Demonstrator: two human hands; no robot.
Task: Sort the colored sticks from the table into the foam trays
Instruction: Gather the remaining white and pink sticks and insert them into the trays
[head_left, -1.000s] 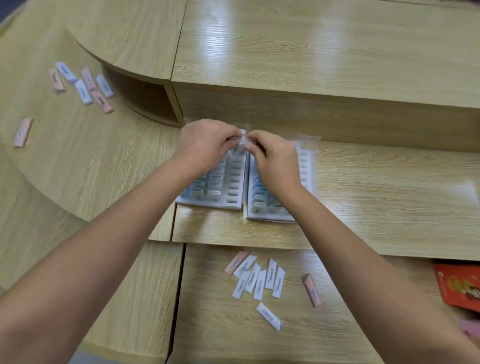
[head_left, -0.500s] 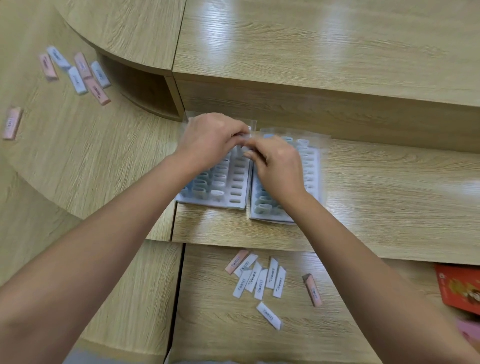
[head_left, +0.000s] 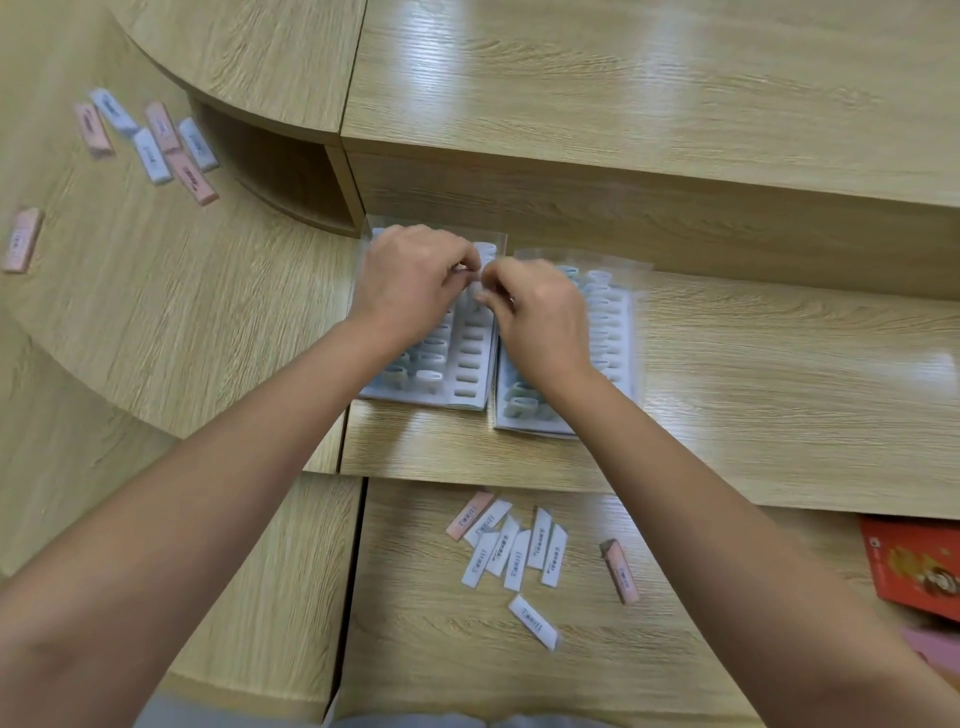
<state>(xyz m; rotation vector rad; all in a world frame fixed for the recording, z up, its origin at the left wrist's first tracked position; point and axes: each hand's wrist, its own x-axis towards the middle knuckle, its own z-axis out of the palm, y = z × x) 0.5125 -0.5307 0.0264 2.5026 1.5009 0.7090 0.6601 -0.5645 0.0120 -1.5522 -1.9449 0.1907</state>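
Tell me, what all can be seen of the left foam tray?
The left foam tray is a pale grey, foam-looking block with columns of oval slots. It lies flat on the middle wooden step, close beside the right tray. Its left slots hold stick ends; the right column looks empty. The left hand hides its far part; contact is unclear.

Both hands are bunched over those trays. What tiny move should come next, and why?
Probably lower it straight down: the left hand and right hand pinch what looks like a pale stick above the left tray, whose right-hand column shows empty slots beneath.
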